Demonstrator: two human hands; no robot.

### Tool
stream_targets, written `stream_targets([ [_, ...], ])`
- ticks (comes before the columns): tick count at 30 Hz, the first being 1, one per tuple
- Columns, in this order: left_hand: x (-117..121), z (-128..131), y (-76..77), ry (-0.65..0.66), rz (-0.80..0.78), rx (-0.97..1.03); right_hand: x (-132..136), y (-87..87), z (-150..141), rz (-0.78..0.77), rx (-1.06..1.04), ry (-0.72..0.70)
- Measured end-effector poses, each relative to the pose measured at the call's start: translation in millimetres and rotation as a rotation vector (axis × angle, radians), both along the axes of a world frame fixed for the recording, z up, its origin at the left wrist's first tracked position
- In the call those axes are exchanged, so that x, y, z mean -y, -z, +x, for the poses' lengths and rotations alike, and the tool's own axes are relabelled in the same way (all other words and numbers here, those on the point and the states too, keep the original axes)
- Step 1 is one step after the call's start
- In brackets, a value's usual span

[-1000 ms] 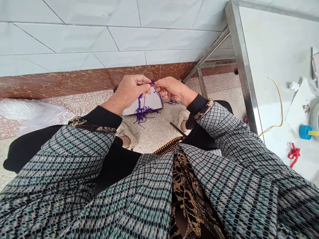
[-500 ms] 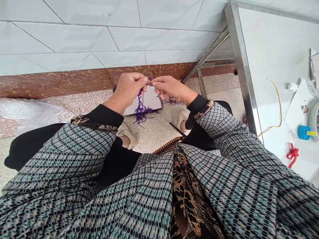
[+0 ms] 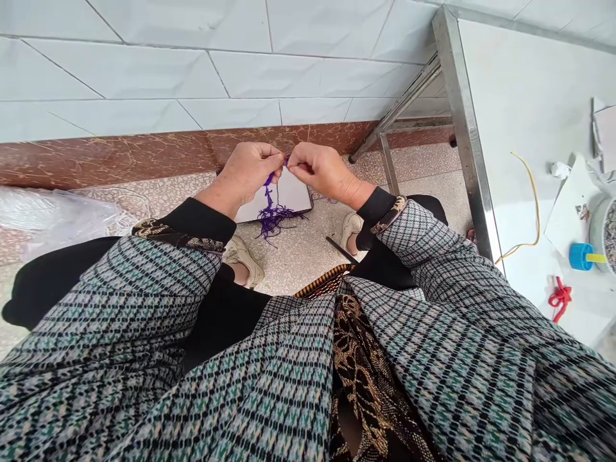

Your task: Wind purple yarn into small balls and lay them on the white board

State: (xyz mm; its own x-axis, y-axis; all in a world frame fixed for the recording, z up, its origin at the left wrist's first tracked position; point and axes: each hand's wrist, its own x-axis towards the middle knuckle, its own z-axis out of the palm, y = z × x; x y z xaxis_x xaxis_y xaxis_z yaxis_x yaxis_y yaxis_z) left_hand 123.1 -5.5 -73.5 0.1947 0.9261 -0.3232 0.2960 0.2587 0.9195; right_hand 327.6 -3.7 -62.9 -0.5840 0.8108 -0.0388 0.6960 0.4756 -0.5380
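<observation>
Both hands [image 3: 289,170] pinch purple thread [image 3: 272,212].

The left hand [image 3: 248,172] and the right hand [image 3: 320,170] meet fingertip to fingertip above the floor [image 3: 298,250], both pinching a purple thread [image 3: 272,208] whose loose tangle hangs below the left hand. Under the thread a white board [image 3: 293,196] lies on the floor by the wall. At the right stands a desk [image 3: 510,115]; a yellow cord [image 3: 534,199], a blue cap [image 3: 577,256] and a red knot [image 3: 558,299] lie near its right edge.
</observation>
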Motion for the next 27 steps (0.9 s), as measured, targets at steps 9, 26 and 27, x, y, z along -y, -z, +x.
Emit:
stream_targets([
  [9,8,1,-21.7,-0.05,-0.127,0.211,-31,-10.0,12,-0.087,0.062,0.42],
  [26,8,-20,-71.9,0.116,0.047,-0.487,-45,11.2,28,-0.342,-0.174,0.189],
  [27,8,-20,-73.7,0.15,0.064,-0.526,-43,14.9,22,-0.391,-0.264,0.134],
])
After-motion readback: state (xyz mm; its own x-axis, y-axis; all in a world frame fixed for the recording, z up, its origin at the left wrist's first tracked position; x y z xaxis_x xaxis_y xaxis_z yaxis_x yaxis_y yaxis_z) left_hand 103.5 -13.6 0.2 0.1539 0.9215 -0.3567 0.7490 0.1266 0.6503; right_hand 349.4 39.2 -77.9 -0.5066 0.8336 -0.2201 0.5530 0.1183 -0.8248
